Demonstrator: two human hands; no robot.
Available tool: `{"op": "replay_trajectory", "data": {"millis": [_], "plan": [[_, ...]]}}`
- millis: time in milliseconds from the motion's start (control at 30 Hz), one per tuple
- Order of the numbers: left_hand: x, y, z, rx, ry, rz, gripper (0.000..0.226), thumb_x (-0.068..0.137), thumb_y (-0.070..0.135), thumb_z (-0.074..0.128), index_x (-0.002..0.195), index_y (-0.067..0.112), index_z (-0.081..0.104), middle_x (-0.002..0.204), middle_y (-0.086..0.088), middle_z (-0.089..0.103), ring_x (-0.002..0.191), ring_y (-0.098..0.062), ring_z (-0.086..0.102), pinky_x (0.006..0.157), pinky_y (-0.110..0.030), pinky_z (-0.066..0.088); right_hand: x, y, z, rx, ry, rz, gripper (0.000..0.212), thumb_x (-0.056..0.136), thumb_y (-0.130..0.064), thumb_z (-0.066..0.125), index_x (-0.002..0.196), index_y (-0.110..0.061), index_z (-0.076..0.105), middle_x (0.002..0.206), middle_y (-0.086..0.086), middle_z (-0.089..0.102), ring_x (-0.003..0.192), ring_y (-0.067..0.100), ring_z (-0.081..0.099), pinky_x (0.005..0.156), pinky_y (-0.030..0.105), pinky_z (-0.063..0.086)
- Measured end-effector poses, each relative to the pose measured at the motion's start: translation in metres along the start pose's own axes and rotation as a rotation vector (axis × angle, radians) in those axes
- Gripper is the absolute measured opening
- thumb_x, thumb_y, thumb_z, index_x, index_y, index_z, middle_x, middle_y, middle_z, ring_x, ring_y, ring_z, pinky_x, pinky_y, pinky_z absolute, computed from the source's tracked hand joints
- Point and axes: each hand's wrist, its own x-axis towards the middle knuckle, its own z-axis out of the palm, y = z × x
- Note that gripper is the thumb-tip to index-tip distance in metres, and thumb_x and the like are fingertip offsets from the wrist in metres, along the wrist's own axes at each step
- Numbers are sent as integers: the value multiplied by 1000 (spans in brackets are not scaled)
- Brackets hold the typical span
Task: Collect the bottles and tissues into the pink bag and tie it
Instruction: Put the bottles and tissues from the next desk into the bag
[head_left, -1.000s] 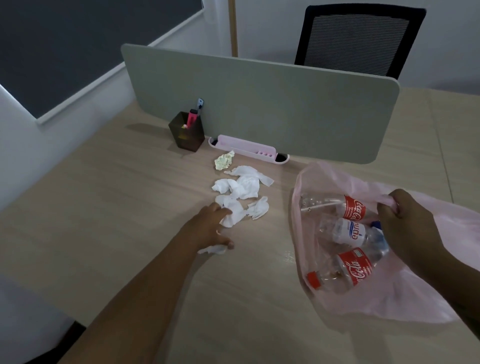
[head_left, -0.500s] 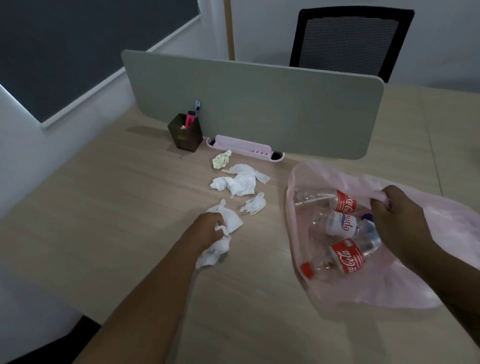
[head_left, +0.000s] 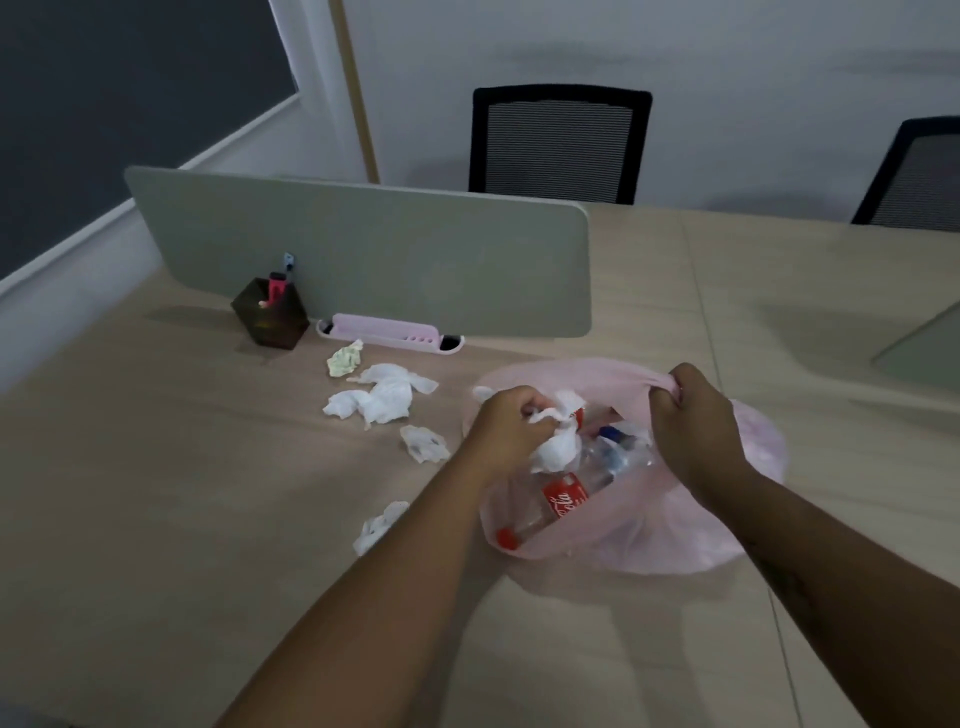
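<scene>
Desk (head_left: 156, 493), red Coca-Cola bottle (head_left: 563, 501)

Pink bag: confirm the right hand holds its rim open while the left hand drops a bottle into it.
Not a bottle. In the head view the left hand carries a crumpled white tissue over the mouth of the pink bag. The right hand does hold its rim open. The bottles already lie inside.
</scene>
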Motion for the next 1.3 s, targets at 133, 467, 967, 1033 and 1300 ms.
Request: {"op": "replay_trajectory", "data": {"millis": [133,467,967,1033,1300], "plan": [[1,32,35,-44,-357,-118,51,95,35,66,143,26,53,127,-5,60,104,-19,60,75,-22,48,5,7,-20,37,69,-5,17,94,-9,39,78,-3,43,65,7,44,58,19,36,54,32,30],[-40,-99,-74,464,-33,-414,55,76,41,81,123,25,56,119,-2,54,115,-25,52,94,-36,48,16,19,-15,27,99,9,18,92,-10,39,84,5,46,73,17,50,66,28,41,59,36,32],[6,-145,-69,480,-44,-250,19,91,20,65,108,16,71,149,-3,48,136,-26,43,93,-7,36,21,5,11,-14,44,-28,18,94,-9,41,79,1,43,66,13,46,58,21,37,54,32,31],[4,-138,-55,338,70,-272,20,90,15,59,106,12,70,121,-7,63,113,-26,59,67,-6,41,22,2,11,-17,54,-44,18,94,-10,41,77,-2,43,64,9,45,57,18,38,54,32,31],[5,-13,20,-71,-234,41,37,85,19,78,121,22,69,110,13,66,99,-11,65,90,-30,56,25,-7,-2,16,29,-15,21,94,-10,39,73,-10,39,64,3,42,57,16,34,52,31,29]]}}
